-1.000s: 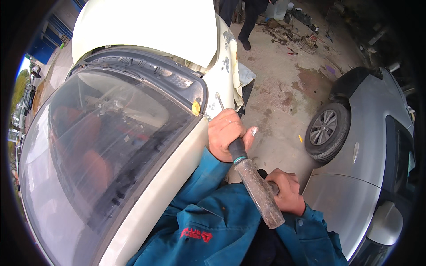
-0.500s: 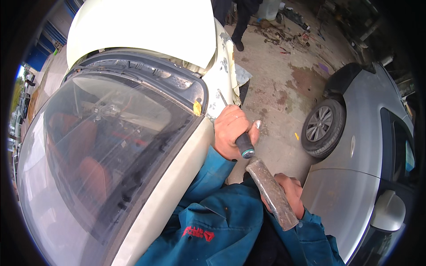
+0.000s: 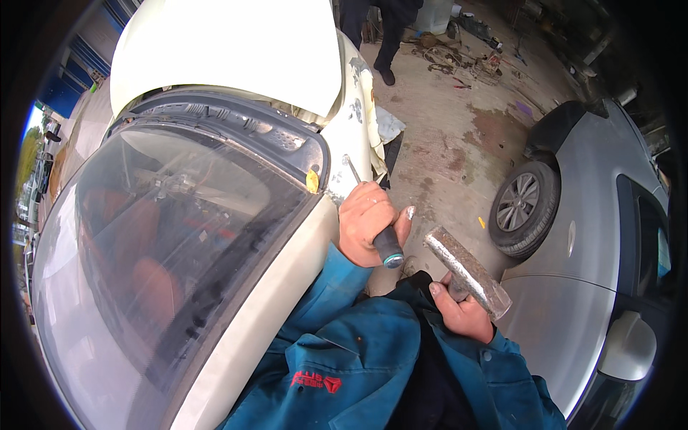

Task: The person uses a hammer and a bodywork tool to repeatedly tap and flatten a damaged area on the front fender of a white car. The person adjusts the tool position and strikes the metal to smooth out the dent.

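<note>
- Outdoors, beside a cream car [image 3: 215,57] with its hood raised, a person in a blue work jacket [image 3: 358,373] works at the body seam near the windshield's lower right corner.
- Left hand [image 3: 367,223]: clenched around the dark handle of a screwdriver [image 3: 373,208], whose thin metal shaft runs up and to the left, its tip set against the cream panel just right of the black cowl trim [image 3: 287,140]. A blue-ringed butt end pokes out below the fist, facing down and to the right.
- Right hand [image 3: 462,309]: closed about the shaft of a hammer [image 3: 466,271], with the worn steel head lying above the knuckles, its long axis slanting from upper left to lower right.
- Key relation: the hammer head sits just right of and slightly below the screwdriver's butt, apart from it with a clear gap; the screwdriver's long axis points roughly toward the hammer, so head and butt are close to lined up. The right hand is the nearer one to that butt end.
- Around them: the windshield [image 3: 165,251] fills the left of the view, a small yellow tag [image 3: 312,180] at its corner; a silver car [image 3: 595,287] with its front wheel [image 3: 523,208] stands on stained concrete at right; another person's legs [image 3: 390,36] show at the top edge.
</note>
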Available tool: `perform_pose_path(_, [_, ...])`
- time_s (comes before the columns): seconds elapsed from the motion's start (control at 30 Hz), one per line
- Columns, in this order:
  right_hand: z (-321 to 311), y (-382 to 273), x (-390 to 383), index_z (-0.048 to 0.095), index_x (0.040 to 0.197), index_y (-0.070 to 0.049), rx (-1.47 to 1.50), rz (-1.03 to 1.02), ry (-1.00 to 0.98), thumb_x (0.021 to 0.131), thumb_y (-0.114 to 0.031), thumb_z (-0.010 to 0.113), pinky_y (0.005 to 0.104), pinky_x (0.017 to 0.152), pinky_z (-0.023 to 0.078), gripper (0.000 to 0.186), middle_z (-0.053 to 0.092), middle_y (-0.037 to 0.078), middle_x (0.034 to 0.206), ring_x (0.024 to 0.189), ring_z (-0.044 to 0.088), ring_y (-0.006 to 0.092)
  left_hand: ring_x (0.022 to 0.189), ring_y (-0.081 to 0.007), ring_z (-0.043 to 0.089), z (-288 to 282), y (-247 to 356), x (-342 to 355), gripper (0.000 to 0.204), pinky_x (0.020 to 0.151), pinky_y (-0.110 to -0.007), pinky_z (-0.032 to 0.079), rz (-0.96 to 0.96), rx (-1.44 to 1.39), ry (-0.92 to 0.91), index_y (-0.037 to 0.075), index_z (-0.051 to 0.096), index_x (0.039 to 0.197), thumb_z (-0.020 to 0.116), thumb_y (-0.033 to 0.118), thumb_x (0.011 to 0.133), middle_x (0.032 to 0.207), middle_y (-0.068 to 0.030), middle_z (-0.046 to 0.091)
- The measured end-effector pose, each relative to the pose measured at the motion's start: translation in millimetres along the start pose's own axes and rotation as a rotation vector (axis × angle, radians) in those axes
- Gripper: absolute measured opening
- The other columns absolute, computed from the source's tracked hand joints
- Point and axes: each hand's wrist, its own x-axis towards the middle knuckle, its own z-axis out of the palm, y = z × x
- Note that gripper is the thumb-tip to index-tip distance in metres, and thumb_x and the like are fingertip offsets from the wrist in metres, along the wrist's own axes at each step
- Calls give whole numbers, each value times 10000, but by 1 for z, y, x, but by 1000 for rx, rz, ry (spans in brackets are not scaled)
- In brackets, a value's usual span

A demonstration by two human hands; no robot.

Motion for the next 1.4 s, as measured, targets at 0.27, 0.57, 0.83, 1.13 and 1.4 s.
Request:
perform_pose_path(0.27, [-32, 38, 53, 683, 1001, -33, 139, -60, -158, 1032, -75, 793, 323, 750, 498, 122, 637, 4, 857, 801, 574, 112, 642, -302, 591, 25, 4, 2, 314, 609, -406, 485, -51, 100, 142, 36, 605, 785, 888, -99, 771, 727, -108, 595])
perform_pose_path(0.57, [-104, 86, 129, 782, 1217, 30, 443, 35, -241, 996, -97, 848, 305, 729, 538, 263, 707, 3, 850, 764, 625, 102, 701, -197, 576, 52, -1, 37, 315, 681, -349, 477, -270, 136, 444, 35, 548, 848, 808, 53, 1026, 765, -93, 619])
perform_pose_path(0.83, [-134, 85, 190, 646, 932, -2, 519, 146, -355, 1029, -44, 763, 284, 566, 483, 157, 644, 25, 675, 592, 618, 93, 577, -126, 461, 26, -33, 103, 327, 567, -325, 404, -429, -62, 824, 109, 545, 871, 753, 186, 1110, 678, -21, 497])
perform_pose_path(1.13, [-130, 64, 276, 633, 995, 0, 353, 150, -446, 1038, -97, 781, 295, 584, 485, 182, 646, 35, 691, 602, 615, 103, 522, -116, 457, 28, -86, 145, 360, 517, -312, 396, -511, -73, 969, 110, 550, 863, 817, 223, 1076, 638, -3, 481])
perform_pose_path(1.4, [-127, 24, 339, 668, 930, -9, 398, 48, -470, 1043, -122, 802, 268, 554, 464, 208, 662, 10, 694, 585, 614, 69, 474, -115, 514, 23, -99, 168, 347, 455, -296, 429, -670, 93, 971, 76, 590, 853, 806, 215, 1086, 622, -45, 571])
